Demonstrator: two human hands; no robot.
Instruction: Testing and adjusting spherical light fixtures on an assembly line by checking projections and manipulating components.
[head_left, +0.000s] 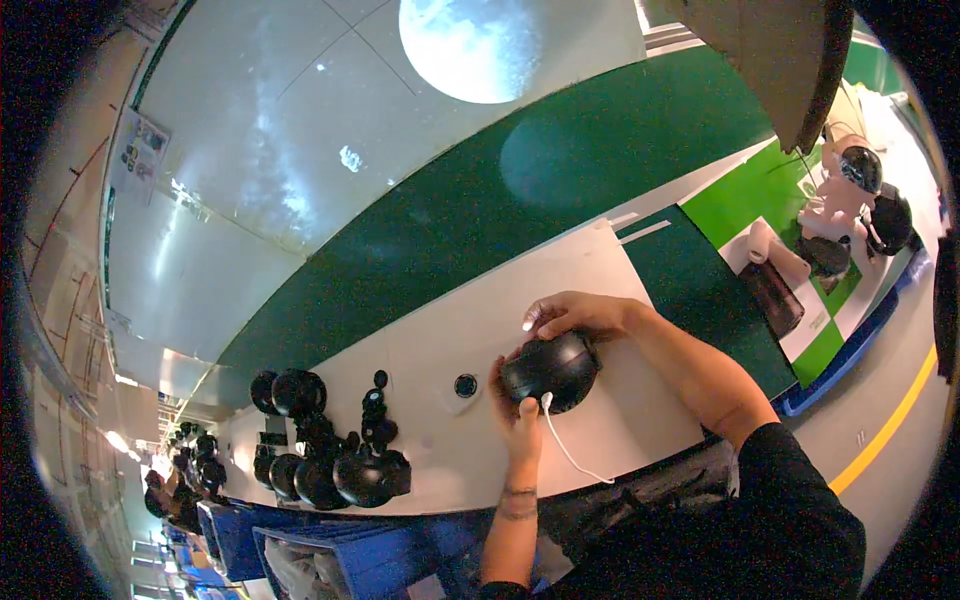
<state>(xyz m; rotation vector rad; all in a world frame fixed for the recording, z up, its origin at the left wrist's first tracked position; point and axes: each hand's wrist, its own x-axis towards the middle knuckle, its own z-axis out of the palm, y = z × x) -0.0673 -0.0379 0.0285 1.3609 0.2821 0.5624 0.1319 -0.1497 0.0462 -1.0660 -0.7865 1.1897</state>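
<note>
A glossy black rounded device (555, 370) is held up over the white work surface, just in front of me. My left hand (515, 415) wraps round its left side, with the thumb against the near side beside a white cable (562, 447). The cable's plug end meets the device there and trails off to the right; whether it is fully seated I cannot tell. Over the far edge of the device curls my right hand (580, 315), its fingers bent and partly hidden. A small white piece with a round black centre (465, 386) lies left of my hands.
Several similar black devices (362, 474) crowd the bench's left part. Blue bins (318, 560) stand below the near edge. At the right, white-and-black devices (835, 205) and a dark brown cylinder (778, 300) lie on a green-and-white sheet (738, 195). A pale panel (330, 200) rises behind the bench.
</note>
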